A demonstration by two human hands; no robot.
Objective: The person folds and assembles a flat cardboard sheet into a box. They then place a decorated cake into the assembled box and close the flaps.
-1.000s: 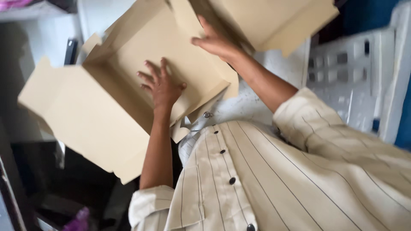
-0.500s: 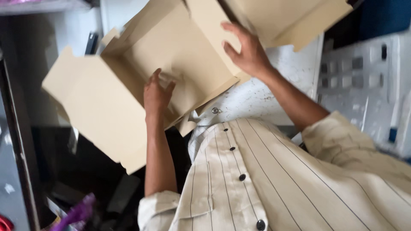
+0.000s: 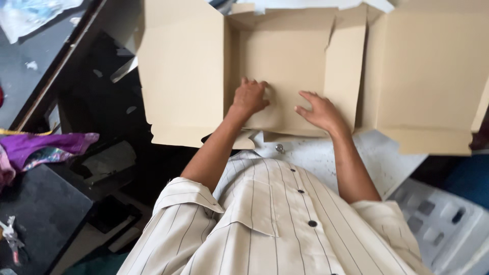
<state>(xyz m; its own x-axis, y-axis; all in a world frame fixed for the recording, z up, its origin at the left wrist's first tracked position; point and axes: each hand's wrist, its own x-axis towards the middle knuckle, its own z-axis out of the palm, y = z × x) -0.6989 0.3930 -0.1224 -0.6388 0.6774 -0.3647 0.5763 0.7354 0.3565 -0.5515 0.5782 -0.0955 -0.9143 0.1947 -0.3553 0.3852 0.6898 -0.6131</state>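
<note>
A plain brown cardboard box (image 3: 285, 56) lies opened out in front of me, its big flaps spread to the left and right. My left hand (image 3: 249, 97) rests inside it on the bottom panel, fingers curled and pressing down. My right hand (image 3: 320, 109) lies flat on the same panel a little to the right, fingers spread. Neither hand grips anything. Below the hands is my striped, buttoned shirt (image 3: 270, 219).
A white speckled surface (image 3: 377, 158) shows under the box's near edge. A pale plastic crate (image 3: 448, 229) sits at the lower right. A dark table edge (image 3: 56, 76) and purple cloth (image 3: 41, 145) are at the left, with dark clutter below.
The box has swung from tilted to level and square in front of me. Both hands have come closer together on its inner bottom panel.
</note>
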